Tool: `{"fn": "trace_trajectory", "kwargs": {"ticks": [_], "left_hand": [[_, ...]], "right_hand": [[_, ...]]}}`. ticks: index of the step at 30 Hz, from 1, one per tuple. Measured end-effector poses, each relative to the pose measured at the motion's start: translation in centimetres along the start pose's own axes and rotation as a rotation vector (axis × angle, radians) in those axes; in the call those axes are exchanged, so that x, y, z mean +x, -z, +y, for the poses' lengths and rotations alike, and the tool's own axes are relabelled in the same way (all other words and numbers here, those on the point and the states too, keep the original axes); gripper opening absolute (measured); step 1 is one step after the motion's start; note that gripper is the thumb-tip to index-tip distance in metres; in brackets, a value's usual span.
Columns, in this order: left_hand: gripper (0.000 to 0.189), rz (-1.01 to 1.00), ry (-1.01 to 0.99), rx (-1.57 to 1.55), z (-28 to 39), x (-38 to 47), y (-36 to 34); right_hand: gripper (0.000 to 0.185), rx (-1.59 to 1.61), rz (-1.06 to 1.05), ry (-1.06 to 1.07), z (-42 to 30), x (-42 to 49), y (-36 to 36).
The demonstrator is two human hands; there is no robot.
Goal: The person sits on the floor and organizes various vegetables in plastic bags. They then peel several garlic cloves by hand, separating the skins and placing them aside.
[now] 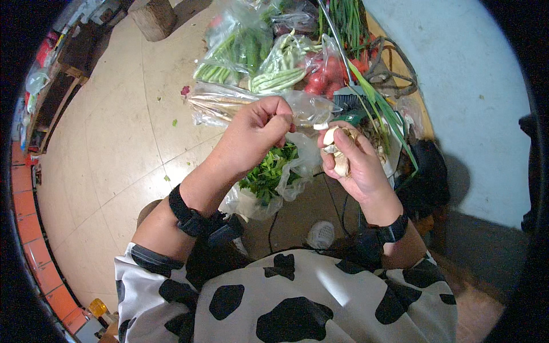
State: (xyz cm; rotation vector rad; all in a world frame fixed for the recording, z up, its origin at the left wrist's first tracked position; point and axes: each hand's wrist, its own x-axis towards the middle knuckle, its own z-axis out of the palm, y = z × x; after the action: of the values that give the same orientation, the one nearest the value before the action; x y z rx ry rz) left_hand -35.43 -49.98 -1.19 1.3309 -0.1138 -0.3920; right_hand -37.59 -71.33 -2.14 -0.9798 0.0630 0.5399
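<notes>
My right hand [354, 160] holds several garlic cloves [342, 165], some with pale papery skin, between its thumb and fingers. A small white piece [321, 126] shows by its fingertips. To the left, my left hand [263, 133] is raised with fingers curled and thumb pressed against them; nothing shows in it, though the inside of the fist is hidden. Below and between the hands lies an open plastic bag of leafy greens [271, 173]. Just beyond the left hand, a clear bag of long pale-brown stalks [223, 105] rests on the floor.
Farther out lie bagged green beans [281, 79], a bag of long green vegetables [229, 60], red tomatoes [319, 79] and scallions [343, 23]. A green-and-grey brush [349, 100] lies near a coiled dark rope [396, 64]. A wooden stump [153, 19] stands at the upper left.
</notes>
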Motion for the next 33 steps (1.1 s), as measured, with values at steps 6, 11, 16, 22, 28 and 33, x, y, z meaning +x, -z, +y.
{"fn": "trace_trajectory", "kwargs": {"ticks": [6, 11, 16, 22, 28, 33], "left_hand": [[0.018, -0.072, -0.013, 1.183, 0.0, -0.1, 0.1], [0.022, -0.155, 0.007, 1.333, -0.7, -0.5, -0.4], [0.014, 0.003, -0.15, 0.908, -0.2, -0.4, -1.2], [0.013, 0.03, -0.192, 0.566, 0.2, -0.5, -1.6], [0.016, 0.031, -0.268, 0.596, -0.1, -0.4, -1.6], [0.016, 0.037, -0.231, 0.654, 0.3, -0.5, -1.7]], "right_hand": [[0.029, 0.092, -0.023, -0.035, -0.2, 0.2, 0.3], [0.029, 0.115, 0.005, -0.021, -0.3, 0.3, -0.1], [0.032, 0.13, -0.002, -0.022, -0.5, 0.2, -0.4], [0.032, 0.117, 0.026, -0.022, -0.3, 0.2, -0.3], [0.032, 0.127, 0.038, -0.041, -0.3, 0.1, -0.2], [0.033, 0.13, 0.025, -0.043, 0.0, 0.1, -0.3]]}}
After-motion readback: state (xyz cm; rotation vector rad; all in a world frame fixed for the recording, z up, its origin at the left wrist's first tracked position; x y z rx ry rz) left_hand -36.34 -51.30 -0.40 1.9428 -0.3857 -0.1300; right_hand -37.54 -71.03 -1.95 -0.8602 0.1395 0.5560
